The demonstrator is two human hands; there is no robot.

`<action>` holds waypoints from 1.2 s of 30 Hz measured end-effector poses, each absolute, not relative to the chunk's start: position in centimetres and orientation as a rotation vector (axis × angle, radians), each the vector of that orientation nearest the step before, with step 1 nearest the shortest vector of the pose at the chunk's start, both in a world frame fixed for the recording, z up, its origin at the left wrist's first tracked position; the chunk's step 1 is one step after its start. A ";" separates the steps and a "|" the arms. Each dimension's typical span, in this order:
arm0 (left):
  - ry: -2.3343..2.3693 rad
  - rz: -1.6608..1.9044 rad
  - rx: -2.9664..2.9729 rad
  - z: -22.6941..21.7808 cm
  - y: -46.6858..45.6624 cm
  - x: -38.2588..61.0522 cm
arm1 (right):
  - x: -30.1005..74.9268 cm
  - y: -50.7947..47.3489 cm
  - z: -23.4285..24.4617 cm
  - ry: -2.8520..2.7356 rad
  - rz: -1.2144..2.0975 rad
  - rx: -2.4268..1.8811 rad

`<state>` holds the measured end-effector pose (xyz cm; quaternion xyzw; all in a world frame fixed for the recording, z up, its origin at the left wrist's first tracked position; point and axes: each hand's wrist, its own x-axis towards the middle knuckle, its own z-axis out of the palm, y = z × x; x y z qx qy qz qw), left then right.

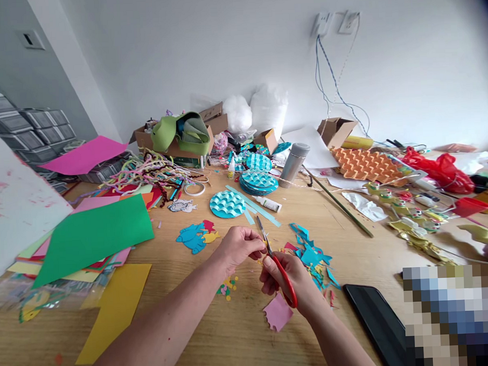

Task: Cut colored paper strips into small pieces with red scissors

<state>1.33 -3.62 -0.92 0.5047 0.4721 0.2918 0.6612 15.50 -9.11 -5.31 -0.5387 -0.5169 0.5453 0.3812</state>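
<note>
Holds red-handled scissors (289, 291) in the right hand (302, 280), clamped at the handles above the wooden table (219, 348), blades (263, 232) pointing away. Pinches the left hand (237, 249) fingertips together beside the blades, cannot tell on what. Shows pink scrap (278, 312) below the scissors, blue scraps (311, 256) just right.

Scissors (286, 282), green paper (98, 238), pipe cleaners (140, 171) and blue scraps (310, 255) on a table (235, 342) suggest a craft workroom.
</note>
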 end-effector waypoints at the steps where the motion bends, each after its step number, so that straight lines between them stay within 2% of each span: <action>1: 1.069 0.659 1.139 -0.9 -3.6 1.3 | 15.5 -9.1 -5.3 -1.320 1.391 -1.373; 36: 1.095 0.667 1.092 -0.6 -3.9 1.4 | 15.6 -9.2 -5.5 -1.293 1.379 -1.404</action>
